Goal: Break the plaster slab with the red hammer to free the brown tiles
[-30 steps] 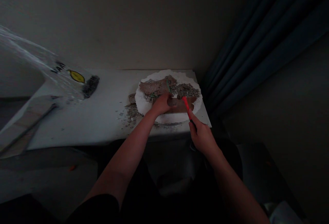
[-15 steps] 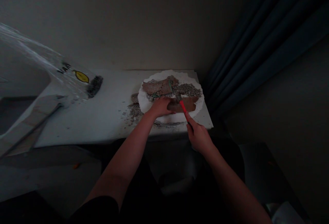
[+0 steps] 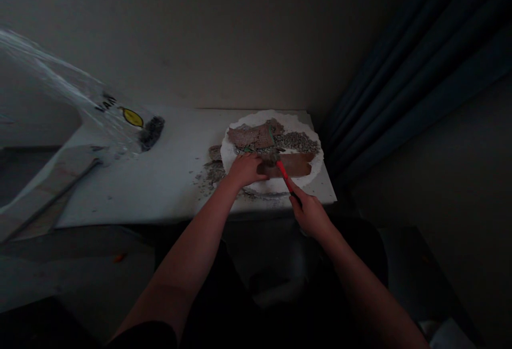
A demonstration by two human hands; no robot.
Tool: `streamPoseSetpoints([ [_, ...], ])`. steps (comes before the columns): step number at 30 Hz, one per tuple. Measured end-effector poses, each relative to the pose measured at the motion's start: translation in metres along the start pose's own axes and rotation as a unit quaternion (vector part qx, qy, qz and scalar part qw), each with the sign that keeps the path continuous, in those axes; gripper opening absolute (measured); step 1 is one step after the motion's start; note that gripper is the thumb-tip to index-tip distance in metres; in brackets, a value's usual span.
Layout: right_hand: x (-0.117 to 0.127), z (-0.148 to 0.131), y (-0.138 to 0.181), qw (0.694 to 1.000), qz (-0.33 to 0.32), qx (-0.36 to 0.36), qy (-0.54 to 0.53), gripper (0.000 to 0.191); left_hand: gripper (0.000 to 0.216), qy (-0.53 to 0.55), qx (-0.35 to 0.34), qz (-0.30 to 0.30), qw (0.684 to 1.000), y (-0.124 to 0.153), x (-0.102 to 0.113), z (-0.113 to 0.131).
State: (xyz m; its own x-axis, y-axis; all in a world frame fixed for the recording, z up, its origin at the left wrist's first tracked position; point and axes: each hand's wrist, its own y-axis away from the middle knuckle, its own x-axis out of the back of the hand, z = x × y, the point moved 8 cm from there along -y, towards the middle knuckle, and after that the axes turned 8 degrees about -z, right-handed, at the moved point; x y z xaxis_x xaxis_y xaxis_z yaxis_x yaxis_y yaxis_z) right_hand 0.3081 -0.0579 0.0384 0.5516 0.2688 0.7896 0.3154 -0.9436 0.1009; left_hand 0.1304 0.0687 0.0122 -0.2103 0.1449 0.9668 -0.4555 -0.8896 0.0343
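My right hand (image 3: 310,214) is wrapped round the black end of a hammer (image 3: 283,172) with a red handle. Its grey head is at the left part of a flat brown piece (image 3: 299,164); whether they touch I cannot tell. My left hand (image 3: 245,170) grips the left end of that piece, thumb on the near side, fingertips partly hidden. Under both lies a round white mat with a scalloped edge (image 3: 316,173). Behind the brown piece are a heap of small grey chips (image 3: 299,142) and a rough, pinkish-brown slab (image 3: 250,136) with green edging.
Grey crumbs (image 3: 214,173) lie left of the mat on the white table (image 3: 172,178). Farther left are a clear plastic bag (image 3: 120,122) with dark bits at its end and a pale flat board (image 3: 68,178). A dark curtain (image 3: 392,82) hangs at right.
The hammer head has shifted slightly left and lower along the brown piece, closer to my left hand. Both hands keep their holds. The whole view has shifted a little.
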Motion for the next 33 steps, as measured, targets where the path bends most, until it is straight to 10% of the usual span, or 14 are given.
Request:
streamPoseSetpoints([
  [14, 0.020, 0.004, -0.004, 0.998, 0.051, -0.034, 0.020, 0.059, 0.056, -0.009, -0.033, -0.007, 0.999, -0.003, -0.003, 0.008],
  [22, 0.060, 0.034, -0.088, 0.969, 0.062, -0.107, 0.212, 0.063, 0.044, -0.041, -0.067, -0.041, 0.996, -0.004, -0.002, 0.023],
  [33, 0.027, 0.055, -0.121, 0.946, -0.003, -0.188, 0.263, 0.059, 0.042, -0.013, -0.131, -0.025, 0.991, -0.019, 0.001, 0.056],
])
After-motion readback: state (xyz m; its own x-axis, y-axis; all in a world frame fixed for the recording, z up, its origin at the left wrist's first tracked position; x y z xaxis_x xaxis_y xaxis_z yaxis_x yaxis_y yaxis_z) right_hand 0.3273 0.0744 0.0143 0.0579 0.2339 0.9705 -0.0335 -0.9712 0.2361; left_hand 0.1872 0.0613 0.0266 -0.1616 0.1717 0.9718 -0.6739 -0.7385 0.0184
